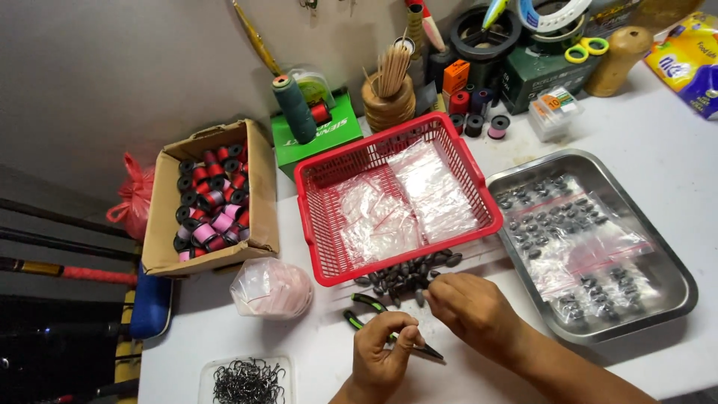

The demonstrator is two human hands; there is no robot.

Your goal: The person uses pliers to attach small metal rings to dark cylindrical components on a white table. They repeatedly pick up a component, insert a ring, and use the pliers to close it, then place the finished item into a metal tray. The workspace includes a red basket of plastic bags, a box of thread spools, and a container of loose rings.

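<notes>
Left hand is pinching green-handled pliers, fingers closed on them, low on the white table. Right hand is curling over dark oval sinkers; its grip can't be seen.

My left hand pinches pliers with green-and-black handles at lower centre. My right hand touches dark grey sinkers. Mid-frame sits a red mesh basket; right, a silver tray; left, a brown box of pink, red and black spools.
</notes>
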